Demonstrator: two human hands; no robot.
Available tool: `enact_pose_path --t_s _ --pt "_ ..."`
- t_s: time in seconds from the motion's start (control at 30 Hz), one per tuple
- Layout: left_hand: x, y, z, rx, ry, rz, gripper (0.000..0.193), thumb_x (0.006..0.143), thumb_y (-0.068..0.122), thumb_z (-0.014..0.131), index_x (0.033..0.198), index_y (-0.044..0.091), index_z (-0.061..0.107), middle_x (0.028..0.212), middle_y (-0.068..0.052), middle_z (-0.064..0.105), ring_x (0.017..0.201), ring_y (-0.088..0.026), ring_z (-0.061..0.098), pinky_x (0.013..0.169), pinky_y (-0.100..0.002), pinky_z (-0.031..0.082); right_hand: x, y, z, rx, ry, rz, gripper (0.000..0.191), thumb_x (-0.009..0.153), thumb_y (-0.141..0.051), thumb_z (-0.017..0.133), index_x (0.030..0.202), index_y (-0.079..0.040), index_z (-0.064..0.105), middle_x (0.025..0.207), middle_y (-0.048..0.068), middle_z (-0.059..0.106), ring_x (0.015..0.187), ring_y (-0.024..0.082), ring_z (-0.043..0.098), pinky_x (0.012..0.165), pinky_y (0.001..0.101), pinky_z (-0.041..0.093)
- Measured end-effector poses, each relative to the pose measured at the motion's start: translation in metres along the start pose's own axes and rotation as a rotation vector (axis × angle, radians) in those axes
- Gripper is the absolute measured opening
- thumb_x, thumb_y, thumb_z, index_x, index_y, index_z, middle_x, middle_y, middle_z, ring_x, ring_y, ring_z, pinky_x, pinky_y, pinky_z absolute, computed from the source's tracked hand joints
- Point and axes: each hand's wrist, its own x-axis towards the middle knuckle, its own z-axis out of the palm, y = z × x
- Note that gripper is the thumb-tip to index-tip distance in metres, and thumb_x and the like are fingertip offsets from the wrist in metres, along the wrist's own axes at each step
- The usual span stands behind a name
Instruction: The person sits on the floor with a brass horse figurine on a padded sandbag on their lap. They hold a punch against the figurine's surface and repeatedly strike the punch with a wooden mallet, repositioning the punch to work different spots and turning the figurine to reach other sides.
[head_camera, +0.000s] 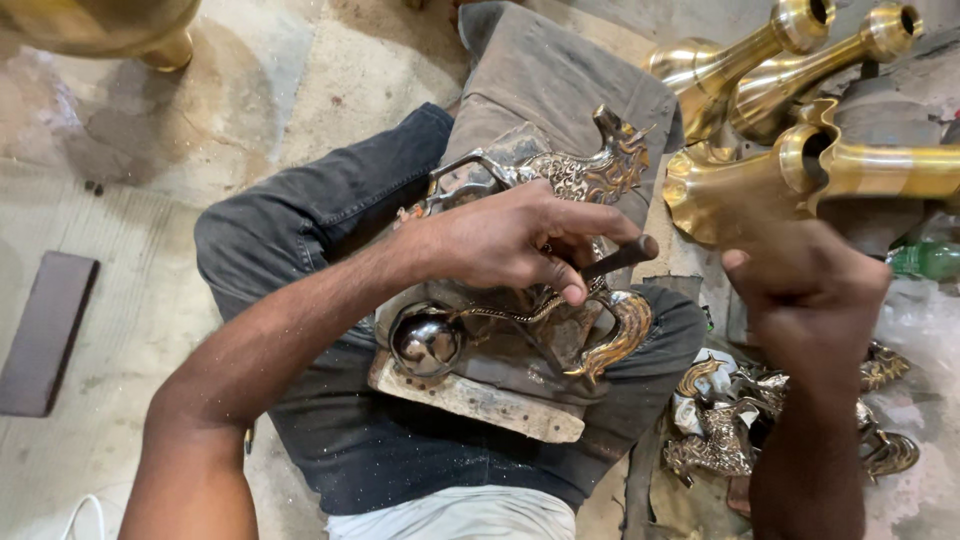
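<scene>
On my lap, over a grey cloth (560, 80), lies the brass piece (560, 250), an ornate casting with a horse-like head at the top and a curled tail at the bottom. It rests on a rough wooden block (480, 402). My left hand (520, 240) is closed around a dark tool (618, 258), thumb and fingers pinching its handle, the tip set against the middle of the piece. My right hand (805, 300) is raised beside it; its fingers curl inward, but I cannot tell if it holds something.

I judge this is the chasing step, working the surface detail. The next stroke needs the tool steady and the piece not sliding on the block.

The metal is partly dull grey, partly bright gold, with fine scrolled relief. Smooth polished vases (790, 60) stand at right, and similar small castings (740, 420) lie on the floor (150, 150).
</scene>
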Motion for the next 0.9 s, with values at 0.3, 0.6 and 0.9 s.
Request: enact_pose_path --t_s 0.3,0.6,0.9 --pt "-0.001 0.0 -0.001 0.029 -0.001 -0.045 0.069 0.083 0.028 0.079 0.146 0.016 0.054 0.1 -0.006 0.083 0.093 -0.018 0.08 0.085 -0.039 0.062 0.002 -0.01 0.006 0.171 -0.016 0.027 0.022 0.089 -0.006 0.081 0.101 -0.001 0.064 0.085 0.001 0.069 0.074 0.008 0.065 0.066 0.0244 0.054" --pt "0.001 -0.006 0.004 0.018 -0.034 0.069 0.067 0.086 0.031 0.076 0.148 0.018 0.055 0.118 -0.005 0.079 0.102 -0.019 0.08 0.098 -0.043 0.065 -0.005 -0.007 0.003 0.003 -0.094 -0.035 0.018 0.094 -0.003 0.083 0.095 0.002 0.066 0.084 0.004 0.068 0.07 0.009 0.063 0.06 0.0272 0.05" --pt "-0.001 0.0 0.002 0.042 -0.045 0.0 0.071 0.081 0.033 0.077 0.147 0.018 0.054 0.1 -0.007 0.082 0.09 -0.019 0.081 0.093 -0.044 0.065 -0.006 -0.011 0.005 -0.101 -0.075 -0.128 0.027 0.081 -0.003 0.079 0.105 0.003 0.067 0.086 0.005 0.067 0.077 0.009 0.067 0.07 0.0303 0.054"
